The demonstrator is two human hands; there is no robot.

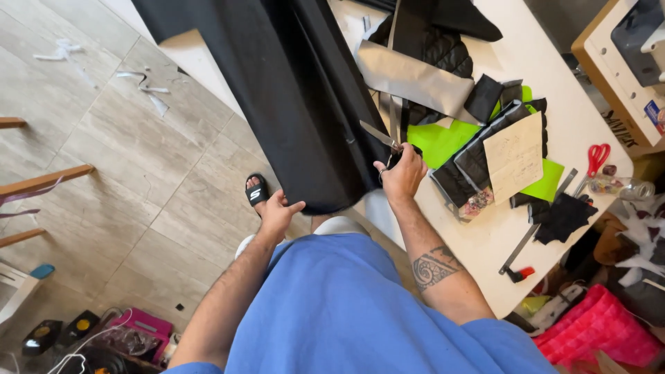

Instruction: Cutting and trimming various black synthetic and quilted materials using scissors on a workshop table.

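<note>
A large sheet of black fabric (298,97) hangs over the near edge of a white table (554,69) and drops toward the tiled floor. My left hand (277,211) pinches the fabric's lower hem, below the table edge. My right hand (400,173) grips black-handled scissors (382,138), whose blades point up and left into the cloth at the table edge.
On the table lie a grey fabric strip (415,79), quilted black pieces (443,48), bright green sheets (440,142), a paper pattern (514,156), red-handled scissors (596,159) and a metal ruler (537,225). A sewing machine (634,48) stands at the far right. Fabric scraps (149,86) litter the floor.
</note>
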